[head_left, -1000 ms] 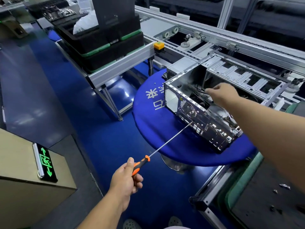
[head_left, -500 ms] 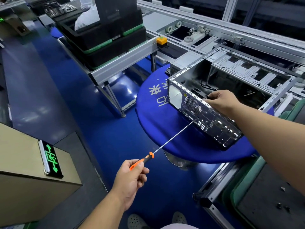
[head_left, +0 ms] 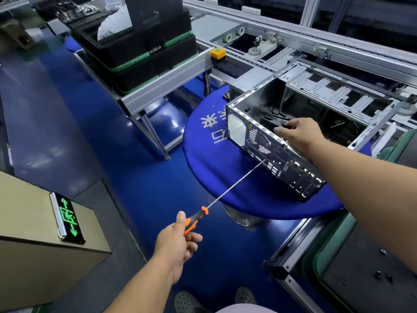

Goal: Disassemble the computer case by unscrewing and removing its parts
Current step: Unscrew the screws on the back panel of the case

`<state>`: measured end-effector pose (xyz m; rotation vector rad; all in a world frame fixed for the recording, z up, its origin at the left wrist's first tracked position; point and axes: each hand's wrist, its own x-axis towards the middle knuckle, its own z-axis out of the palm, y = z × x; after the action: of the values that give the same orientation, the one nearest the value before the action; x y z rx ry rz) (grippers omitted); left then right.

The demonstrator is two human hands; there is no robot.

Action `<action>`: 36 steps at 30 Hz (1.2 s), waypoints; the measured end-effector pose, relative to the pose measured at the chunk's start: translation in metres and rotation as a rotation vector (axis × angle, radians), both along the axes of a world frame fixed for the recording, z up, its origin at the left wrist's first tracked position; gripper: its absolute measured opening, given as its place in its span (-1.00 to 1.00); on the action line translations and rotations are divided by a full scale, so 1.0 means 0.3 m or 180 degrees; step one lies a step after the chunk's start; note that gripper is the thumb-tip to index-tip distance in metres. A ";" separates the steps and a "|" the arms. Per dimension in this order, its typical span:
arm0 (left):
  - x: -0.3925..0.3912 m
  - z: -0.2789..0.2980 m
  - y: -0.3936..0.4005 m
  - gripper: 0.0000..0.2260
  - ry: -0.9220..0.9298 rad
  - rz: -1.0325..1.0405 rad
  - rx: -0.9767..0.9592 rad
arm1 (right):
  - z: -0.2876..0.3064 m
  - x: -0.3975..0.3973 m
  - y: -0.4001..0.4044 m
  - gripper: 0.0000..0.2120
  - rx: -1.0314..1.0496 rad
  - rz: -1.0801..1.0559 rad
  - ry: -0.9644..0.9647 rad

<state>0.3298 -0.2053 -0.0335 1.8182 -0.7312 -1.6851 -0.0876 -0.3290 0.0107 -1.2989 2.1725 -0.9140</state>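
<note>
Since a second ago, your right hand [head_left: 297, 132] has come back from deep inside the computer case [head_left: 277, 141] to its near top edge, and your left hand [head_left: 176, 242] has kept the screwdriver [head_left: 225, 195] aimed at the rear panel.

From the head view, you see the case lying open on a round blue bench [head_left: 207, 168] printed with white characters, its perforated rear panel turned toward you. Your right hand's fingers [head_left: 285, 128] curl over the rim of that panel, gripping a black part just inside. Your left hand's fingers wrap the orange and black handle, thumb laid along it, and the long thin shaft runs up to the panel just below the round vent grille; whether the tip sits in a screw is too small to tell. One small screw [head_left: 213, 106] lies loose on the blue surface near the case's far corner.

Around you, the floor [head_left: 101, 136] is glossy dark blue and reflects the ceiling lights. Behind the bench an aluminium conveyor frame [head_left: 167, 80] carries stacked black trays [head_left: 144, 53] with green edges, and a yellow button box [head_left: 217, 53] sits at its corner. A beige cabinet [head_left: 33, 227] with a green exit sign [head_left: 68, 219] stands at lower left. At lower right, a green-rimmed dark tray [head_left: 372, 263] holds a few scattered screws.
</note>
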 end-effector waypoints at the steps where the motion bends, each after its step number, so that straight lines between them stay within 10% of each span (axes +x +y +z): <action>1: 0.000 0.000 0.000 -0.51 0.0007 0.0009 0.0019 | 0.000 -0.002 0.001 -0.68 0.0009 -0.0063 -0.0012; 18: 0.005 0.019 -0.014 -0.74 0.0463 0.0013 -0.0011 | -0.005 -0.026 -0.012 -0.54 0.1182 -0.0990 0.0112; 27: 0.031 0.016 0.004 -0.80 0.0818 0.0244 0.0119 | 0.200 0.214 0.177 -0.86 -0.1776 -0.0964 -0.1265; 36: 0.064 0.042 0.025 -0.83 0.0862 0.0350 0.0141 | -0.088 0.467 0.311 -0.91 -0.0014 -0.2014 -0.4240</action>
<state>0.3491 -0.1979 -0.0210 1.5850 -0.4742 -1.8386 0.0524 -0.2357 -0.0156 0.1879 1.3793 -1.4147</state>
